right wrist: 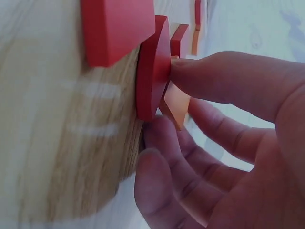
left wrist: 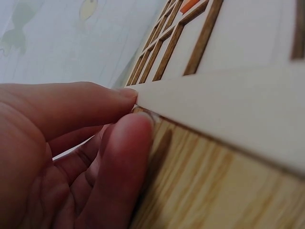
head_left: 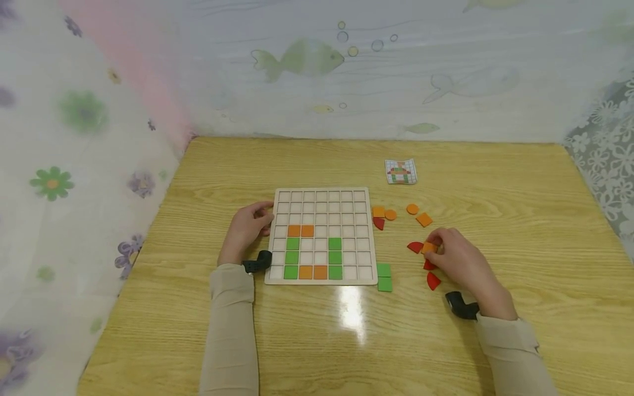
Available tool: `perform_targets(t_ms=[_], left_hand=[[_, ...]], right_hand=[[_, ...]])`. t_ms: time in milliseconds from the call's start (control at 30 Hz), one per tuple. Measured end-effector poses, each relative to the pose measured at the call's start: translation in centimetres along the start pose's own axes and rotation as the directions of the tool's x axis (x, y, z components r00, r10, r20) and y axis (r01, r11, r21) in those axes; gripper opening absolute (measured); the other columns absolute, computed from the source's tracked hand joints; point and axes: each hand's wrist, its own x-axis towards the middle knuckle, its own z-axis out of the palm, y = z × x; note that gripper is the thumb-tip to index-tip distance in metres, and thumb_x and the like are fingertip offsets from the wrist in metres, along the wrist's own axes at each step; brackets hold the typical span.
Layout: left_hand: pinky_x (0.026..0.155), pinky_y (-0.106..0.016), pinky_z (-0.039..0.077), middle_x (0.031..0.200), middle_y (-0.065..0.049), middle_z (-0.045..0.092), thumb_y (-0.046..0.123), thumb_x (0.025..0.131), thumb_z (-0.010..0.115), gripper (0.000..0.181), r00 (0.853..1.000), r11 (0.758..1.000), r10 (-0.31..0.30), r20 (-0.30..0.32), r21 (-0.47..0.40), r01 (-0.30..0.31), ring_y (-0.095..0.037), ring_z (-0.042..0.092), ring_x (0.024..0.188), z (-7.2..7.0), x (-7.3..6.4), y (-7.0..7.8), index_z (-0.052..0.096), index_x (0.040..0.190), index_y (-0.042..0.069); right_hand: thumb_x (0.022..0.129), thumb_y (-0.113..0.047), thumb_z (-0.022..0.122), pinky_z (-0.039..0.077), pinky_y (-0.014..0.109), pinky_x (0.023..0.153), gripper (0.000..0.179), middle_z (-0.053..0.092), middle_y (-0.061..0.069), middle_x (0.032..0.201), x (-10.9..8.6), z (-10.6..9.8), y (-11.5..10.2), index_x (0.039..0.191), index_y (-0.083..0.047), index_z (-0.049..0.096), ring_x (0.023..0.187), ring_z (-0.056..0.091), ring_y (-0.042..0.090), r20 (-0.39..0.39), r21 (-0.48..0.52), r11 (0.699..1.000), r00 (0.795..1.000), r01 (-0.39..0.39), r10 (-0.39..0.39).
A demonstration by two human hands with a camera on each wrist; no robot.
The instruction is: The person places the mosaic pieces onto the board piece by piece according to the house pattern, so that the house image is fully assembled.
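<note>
Wooden table (head_left: 495, 181). Left hand (head_left: 245, 228) at board's (head_left: 322, 193) 9 o'clock edge, thumb and finger pinching rim. Board carries green, orange tiles. Green pair (head_left: 383, 276) at board's 4 o'clock. Right hand (head_left: 458, 258) at 3 o'clock, fingers clamped on orange tile (head_left: 428, 248), red pieces (head_left: 415, 247) adjacent.

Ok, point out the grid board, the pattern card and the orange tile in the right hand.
Grid board (head_left: 322, 198): head view, on the bare top row of the frame.
Pattern card (head_left: 400, 171): head view, middle of the card.
Orange tile (head_left: 428, 248): head view, on the part showing at the right hand's fingertips.
</note>
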Motion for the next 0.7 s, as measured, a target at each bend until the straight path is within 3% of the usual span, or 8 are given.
perform_targets(t_ms=[133,400,700], left_hand=[[0.059,-0.028,0.051,0.095,-0.008,0.051,0.019,0.089,0.055,0.035,1.0,1.0,0.003,-0.004,0.009,-0.003,-0.017,0.057,0.067,0.0,0.0,0.0,0.053,0.124,0.017],[0.06,-0.028,0.051,0.095,-0.009,0.052,0.018,0.089,0.055,0.035,1.0,1.0,0.006,-0.002,0.006,-0.006,-0.018,0.057,0.068,0.0,-0.1,0.1,0.053,0.124,0.016],[0.06,-0.028,0.051,0.095,-0.009,0.051,0.018,0.089,0.055,0.035,1.0,1.0,0.007,0.003,0.004,-0.007,-0.018,0.057,0.067,-0.1,-0.3,0.3,0.053,0.124,0.016]], right_hand=[[0.083,-0.018,0.062,0.042,0.036,0.065,0.032,0.054,0.012,0.095,0.1,-0.2,0.1,0.109,-0.002,0.052,0.078,0.05,0.023,0.003,0.027,1.0,1.0,0.016,-0.016],[0.084,-0.017,0.061,0.042,0.04,0.07,0.025,0.058,0.007,0.09,0.0,-0.8,0.5,0.107,-0.008,0.058,0.08,0.051,0.023,-0.018,-0.015,0.997,0.997,0.08,-0.08],[0.086,-0.019,0.059,0.042,0.035,0.069,0.022,0.06,0.003,0.09,0.6,-1.1,-1.0,0.105,-0.008,0.062,0.078,0.052,0.019,-0.046,-0.024,0.99,0.989,0.138,-0.139]])
